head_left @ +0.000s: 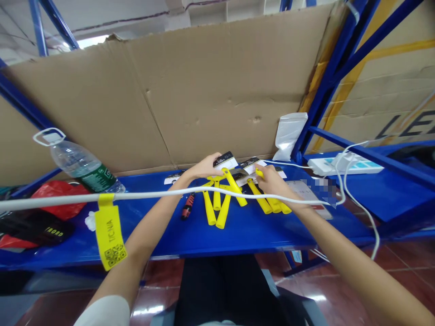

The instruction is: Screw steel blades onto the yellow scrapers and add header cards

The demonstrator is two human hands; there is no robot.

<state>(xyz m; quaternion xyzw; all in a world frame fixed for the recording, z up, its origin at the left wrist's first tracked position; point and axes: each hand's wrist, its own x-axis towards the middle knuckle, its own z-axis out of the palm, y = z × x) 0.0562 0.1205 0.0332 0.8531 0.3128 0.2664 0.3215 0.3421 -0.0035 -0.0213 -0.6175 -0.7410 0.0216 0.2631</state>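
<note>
My left hand [205, 167] is closed on the edge of a black-and-white printed card [227, 161] near the back of the blue bench. My right hand [271, 179] grips a yellow handle [259, 173]; a flat grey blade [239, 172] lies just left of it, though the joint between them is unclear. Between and below the hands lie several loose yellow handles [223, 213], some crossing each other. More yellow handles [264, 204] rest under my right hand. Other printed cards [252, 165] lie behind them. A red-and-black screwdriver-like tool [187, 207] sits left of the handles.
A white cable [149, 194] with a yellow tag [110, 235] crosses in front of my arms. A water bottle [90, 167] leans at the left by a black pouch [37, 226]. At right are a phone-like panel [306, 192] and a power strip [363, 166]. Cardboard [217, 90] walls the back.
</note>
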